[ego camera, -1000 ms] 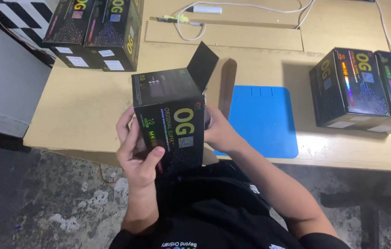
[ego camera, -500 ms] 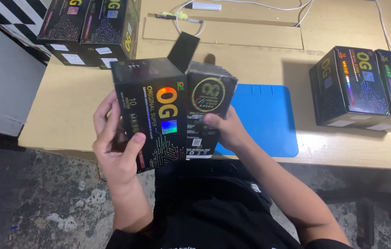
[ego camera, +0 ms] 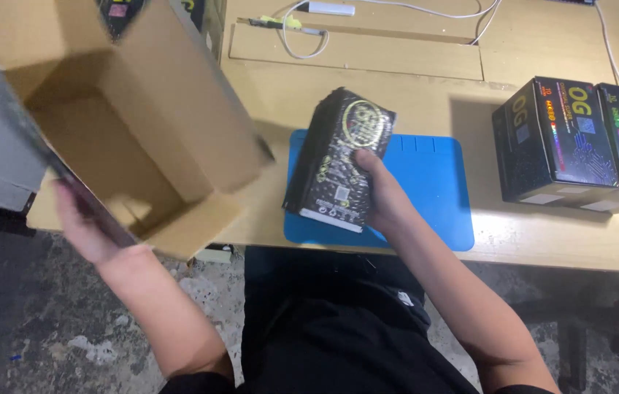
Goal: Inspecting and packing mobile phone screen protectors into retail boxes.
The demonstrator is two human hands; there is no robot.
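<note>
As gripped: black pack (ego camera: pixel 339 157) in right hand (ego camera: pixel 386 201)

A pale wooden worktable (ego camera: pixel 543 241) stands on a rough, stained grey concrete floor (ego camera: pixel 47 343); bright light falls on its right side.

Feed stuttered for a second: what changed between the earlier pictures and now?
The left hand swung the outer box out left, its open brown inside now showing. The right hand pulled the inner black pack free, over the blue mat. The boxes at right stayed put.
</note>
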